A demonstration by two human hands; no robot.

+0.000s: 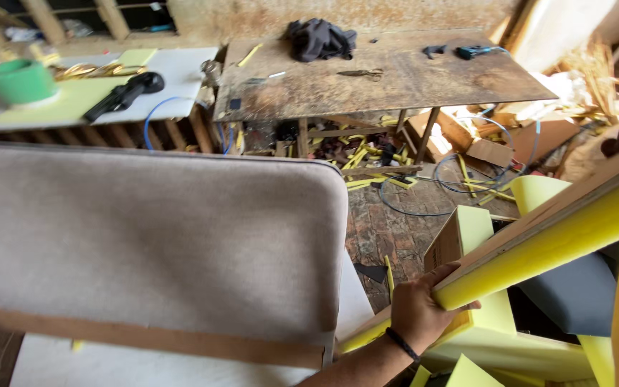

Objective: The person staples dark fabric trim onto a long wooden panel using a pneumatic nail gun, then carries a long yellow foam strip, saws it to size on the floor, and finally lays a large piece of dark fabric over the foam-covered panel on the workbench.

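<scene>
One hand was in view, my right hand (418,309), low and right of centre, with a dark band at the wrist; my left hand did not show. I noted the right hand closed around the lower end of a foam-padded board (553,233), thumb on top and fingers wrapped under the yellow foam, a firm grasp. That board ran up from the hand toward the right edge of the view, tilted, with bare wood on its upper face and a thick yellow foam layer beneath. It looked clean and uncut along the visible length. Just left of the hand stood a grey upholstered panel (152,244), rounded at its upper right corner, with a brown strip along its lower edge; hand and panel were near but apart. Below and right of the hand lay more yellow foam blocks (499,344) and a grey cushion (574,290), crowding that side. Open brick floor (388,229) showed between the panel and the foam pile, littered with yellow offcuts and a blue cable (460,188). Farther back stood a worn wooden workbench (395,82) carrying a dark cloth (319,38), well apart from the hand.
</scene>
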